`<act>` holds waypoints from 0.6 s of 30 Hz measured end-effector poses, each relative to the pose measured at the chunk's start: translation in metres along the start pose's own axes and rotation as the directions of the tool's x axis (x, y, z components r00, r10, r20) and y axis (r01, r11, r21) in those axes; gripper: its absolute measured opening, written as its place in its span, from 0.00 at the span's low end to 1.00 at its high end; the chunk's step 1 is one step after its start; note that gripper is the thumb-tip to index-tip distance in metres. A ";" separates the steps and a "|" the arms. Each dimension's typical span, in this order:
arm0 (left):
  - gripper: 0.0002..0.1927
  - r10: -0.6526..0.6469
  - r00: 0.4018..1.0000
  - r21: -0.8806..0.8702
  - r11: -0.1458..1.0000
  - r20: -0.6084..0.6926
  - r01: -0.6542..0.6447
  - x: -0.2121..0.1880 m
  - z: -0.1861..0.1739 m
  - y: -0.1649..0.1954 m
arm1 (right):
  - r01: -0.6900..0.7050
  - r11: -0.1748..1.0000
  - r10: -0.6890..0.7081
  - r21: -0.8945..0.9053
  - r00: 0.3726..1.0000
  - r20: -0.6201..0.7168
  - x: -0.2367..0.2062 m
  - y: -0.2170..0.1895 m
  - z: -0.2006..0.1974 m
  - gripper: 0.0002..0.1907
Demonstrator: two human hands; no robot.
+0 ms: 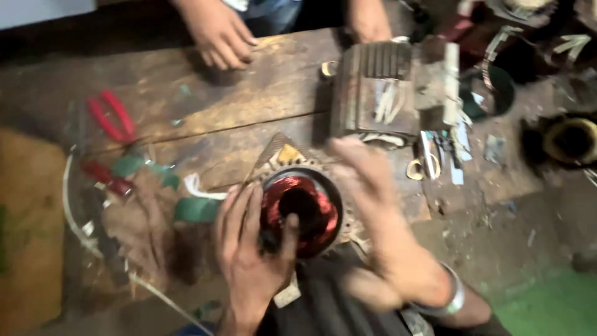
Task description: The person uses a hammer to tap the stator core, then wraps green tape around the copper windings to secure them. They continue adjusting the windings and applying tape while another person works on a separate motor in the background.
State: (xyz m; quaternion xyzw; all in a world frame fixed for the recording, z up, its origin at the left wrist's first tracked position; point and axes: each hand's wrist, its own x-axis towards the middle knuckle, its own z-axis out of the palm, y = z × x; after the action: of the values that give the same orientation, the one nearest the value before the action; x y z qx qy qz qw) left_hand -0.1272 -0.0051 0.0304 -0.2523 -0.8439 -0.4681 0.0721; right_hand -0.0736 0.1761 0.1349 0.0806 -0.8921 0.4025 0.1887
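Looking down at the wooden workbench (205,118), we see our left hand (249,249) wrapped around the near left side of a motor stator (303,211), a round metal ring wound with reddish copper wire. The fingers (239,208) lie together along its outer rim and the thumb hooks over the winding into the dark bore, so the hand is clamped on it. The stator sits at the near edge of the bench, just in front of our body.

Our right hand (373,205) is blurred; it hangs over the stator's right side with the fingers loosely spread, and we cannot tell whether it touches the metal. A silver bracelet (453,300) circles that wrist.

Behind the stator stands a grey ribbed motor housing (373,87), with scissors (423,165) just beside it on the right. Red-handled pliers (112,118) lie well to the left. At the far edge another person's hand (217,34) rests on the wood, fingers curled.
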 end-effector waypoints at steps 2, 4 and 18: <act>0.26 0.048 0.998 0.142 0.989 0.036 -0.052 -0.005 0.006 -0.006 | 0.020 0.950 0.026 -0.312 0.989 0.143 0.032 0.002 0.011 0.47; 0.22 0.031 0.999 0.119 0.992 0.040 -0.036 -0.010 0.012 -0.014 | -0.026 0.899 0.148 -0.438 0.958 0.246 0.047 0.016 0.020 0.51; 0.23 0.044 0.996 -0.063 0.997 -0.073 -0.049 -0.043 0.044 -0.053 | -0.129 0.970 0.066 0.207 0.956 0.285 -0.027 0.088 0.005 0.40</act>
State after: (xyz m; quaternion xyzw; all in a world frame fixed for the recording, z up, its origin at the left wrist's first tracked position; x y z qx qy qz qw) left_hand -0.1115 -0.0073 -0.0493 -0.2571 -0.8189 -0.5022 0.1050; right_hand -0.0758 0.2309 0.0604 0.1125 -0.8617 0.4938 0.0319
